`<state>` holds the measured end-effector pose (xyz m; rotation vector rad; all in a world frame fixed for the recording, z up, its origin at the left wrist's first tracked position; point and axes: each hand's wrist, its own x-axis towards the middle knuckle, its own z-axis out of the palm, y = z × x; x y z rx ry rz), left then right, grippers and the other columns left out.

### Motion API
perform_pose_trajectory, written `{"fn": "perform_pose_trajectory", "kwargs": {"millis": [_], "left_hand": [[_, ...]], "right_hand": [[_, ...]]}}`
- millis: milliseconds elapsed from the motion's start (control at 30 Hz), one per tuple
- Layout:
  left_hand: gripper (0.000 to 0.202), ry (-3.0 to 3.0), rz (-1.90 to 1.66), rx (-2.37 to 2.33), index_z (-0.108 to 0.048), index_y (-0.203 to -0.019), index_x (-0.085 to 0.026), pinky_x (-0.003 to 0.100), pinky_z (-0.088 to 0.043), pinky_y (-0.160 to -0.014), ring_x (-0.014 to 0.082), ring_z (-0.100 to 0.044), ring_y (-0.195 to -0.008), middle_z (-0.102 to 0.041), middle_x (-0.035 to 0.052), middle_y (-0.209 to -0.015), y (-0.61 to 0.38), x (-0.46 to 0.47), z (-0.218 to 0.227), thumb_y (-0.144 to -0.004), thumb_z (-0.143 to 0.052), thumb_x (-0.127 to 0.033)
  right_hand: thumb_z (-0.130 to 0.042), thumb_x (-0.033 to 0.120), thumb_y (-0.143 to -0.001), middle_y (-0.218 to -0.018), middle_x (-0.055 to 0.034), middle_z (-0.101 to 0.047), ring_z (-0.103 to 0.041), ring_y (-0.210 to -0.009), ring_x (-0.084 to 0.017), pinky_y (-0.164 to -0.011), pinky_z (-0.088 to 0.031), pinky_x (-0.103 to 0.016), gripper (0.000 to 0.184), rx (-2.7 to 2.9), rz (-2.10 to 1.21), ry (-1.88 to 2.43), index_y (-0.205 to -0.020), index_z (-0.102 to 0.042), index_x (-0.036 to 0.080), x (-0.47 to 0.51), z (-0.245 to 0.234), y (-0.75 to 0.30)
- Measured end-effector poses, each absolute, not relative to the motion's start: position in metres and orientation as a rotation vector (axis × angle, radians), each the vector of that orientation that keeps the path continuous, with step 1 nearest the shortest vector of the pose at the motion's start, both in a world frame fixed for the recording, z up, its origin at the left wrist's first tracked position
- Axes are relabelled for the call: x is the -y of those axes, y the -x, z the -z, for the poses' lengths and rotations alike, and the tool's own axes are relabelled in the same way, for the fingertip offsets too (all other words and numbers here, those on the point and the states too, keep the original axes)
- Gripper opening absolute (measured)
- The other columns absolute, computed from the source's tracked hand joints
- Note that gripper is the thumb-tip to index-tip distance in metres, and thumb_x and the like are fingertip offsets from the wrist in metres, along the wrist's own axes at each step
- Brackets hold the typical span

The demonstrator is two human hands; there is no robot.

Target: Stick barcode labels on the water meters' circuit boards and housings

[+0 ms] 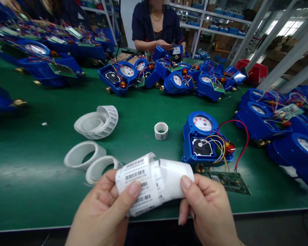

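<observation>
Between my two hands, above the front edge of the table, is a roll of barcode labels [136, 174]. My left hand [105, 205] grips its printed side, thumb across the barcodes. With thumb and fingers, my right hand [207, 205] pinches the blank white end of the strip. Just beyond my left hand lie two rings of label tape [78, 155] and a looser coil of barcode labels [92, 124]. A small label roll [161, 131] stands farther forward. To the right sits a blue water meter [201, 136], its housing uncovered, with wires running to a green circuit board [231, 182].
Several blue meters [125, 73] with loose wires line the far side of the green table [133, 112]. More meters [264, 112] crowd the right edge and others [51, 68] the left. Opposite, a person [157, 30] handles a meter. A red bin [251, 71] stands behind.
</observation>
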<state>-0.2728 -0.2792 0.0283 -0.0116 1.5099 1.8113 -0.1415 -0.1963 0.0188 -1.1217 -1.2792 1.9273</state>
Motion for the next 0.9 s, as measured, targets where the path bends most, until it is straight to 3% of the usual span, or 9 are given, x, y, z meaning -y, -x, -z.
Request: {"fn": "perform_pose_trajectory", "kwargs": {"millis": [100,200,300,400,567,700,767,900], "left_hand": [[0.060,0.028,-1.799,-1.489,-0.061,-0.096,-0.020,0.041,-0.063,-0.074,0.0265,-0.074,-0.078,-0.077,0.0061,-0.088,0.273,0.278,-0.029,-0.050,-0.096,-0.037],[0.057,0.031,-1.845,-1.491,-0.061,-0.086,-0.020,0.043,-0.063,-0.071,0.0275,-0.074,-0.075,-0.075,0.0032,-0.077,0.273,0.278,-0.026,-0.044,-0.098,-0.034],[0.053,0.007,-1.892,-1.510,-0.060,-0.078,-0.021,0.043,-0.063,-0.070,0.0271,-0.073,-0.073,-0.071,-0.0005,-0.068,0.272,0.279,-0.022,-0.042,-0.099,-0.029],[0.050,-0.054,-1.933,-1.523,-0.062,-0.081,-0.023,0.038,-0.063,-0.068,0.0249,-0.073,-0.073,-0.071,-0.0018,-0.071,0.272,0.282,-0.018,-0.045,-0.098,-0.029],[0.053,-0.053,-2.000,-1.511,-0.062,-0.085,-0.024,0.036,-0.064,-0.068,0.0242,-0.073,-0.073,-0.073,-0.0010,-0.078,0.270,0.284,-0.017,-0.046,-0.097,-0.031],[0.049,-0.042,-2.006,-1.457,-0.061,-0.091,-0.024,0.031,-0.063,-0.068,0.0239,-0.074,-0.079,-0.074,0.0000,-0.083,0.267,0.282,-0.020,-0.054,-0.094,-0.027],[0.050,-0.049,-1.995,-1.430,-0.060,-0.094,-0.025,0.029,-0.062,-0.070,0.0241,-0.074,-0.083,-0.074,-0.0002,-0.085,0.266,0.282,-0.021,-0.057,-0.093,-0.024],[0.060,-0.030,-1.964,-1.422,-0.057,-0.102,-0.026,0.030,-0.062,-0.074,0.0238,-0.074,-0.083,-0.074,0.0008,-0.088,0.265,0.284,-0.023,-0.055,-0.094,-0.023]], "right_hand": [[-0.067,0.055,-0.082,-0.037,0.0063,-0.043,-0.037,-0.034,-0.006,-0.037,-0.030,-0.018,0.046,1.383,-1.900,1.170,-0.058,-0.062,0.017,0.192,-0.025,0.141],[-0.064,0.054,-0.084,-0.039,0.0066,-0.042,-0.034,-0.035,-0.006,-0.038,-0.030,-0.019,0.046,1.475,-1.843,1.173,-0.055,-0.055,0.019,0.189,-0.028,0.139],[-0.059,0.048,-0.088,-0.041,0.0063,-0.041,-0.034,-0.038,-0.007,-0.040,-0.029,-0.020,0.042,1.591,-1.777,1.150,-0.058,-0.055,0.019,0.191,-0.023,0.137],[-0.055,0.037,-0.090,-0.044,0.0055,-0.041,-0.037,-0.041,-0.008,-0.042,-0.027,-0.020,0.037,1.783,-1.586,1.083,-0.058,-0.053,0.019,0.195,-0.016,0.135],[-0.050,0.025,-0.090,-0.055,0.0028,-0.046,-0.044,-0.049,-0.010,-0.056,-0.043,-0.022,0.035,2.011,-1.266,0.775,-0.056,-0.052,0.019,0.196,-0.013,0.133],[-0.048,0.022,-0.089,-0.064,0.0002,-0.056,-0.053,-0.053,-0.013,-0.072,-0.054,-0.028,0.023,1.995,-1.186,0.625,-0.084,-0.070,0.019,0.201,-0.013,0.138],[-0.047,0.024,-0.090,-0.070,-0.0023,-0.063,-0.061,-0.060,-0.017,-0.075,-0.056,-0.030,0.026,1.977,-1.071,0.596,-0.098,-0.072,0.021,0.206,-0.010,0.144],[-0.042,0.033,-0.095,-0.086,-0.0087,-0.072,-0.069,-0.073,-0.022,-0.071,-0.058,-0.033,0.033,1.972,-0.754,0.558,-0.107,-0.070,0.019,0.218,-0.001,0.155]]}}
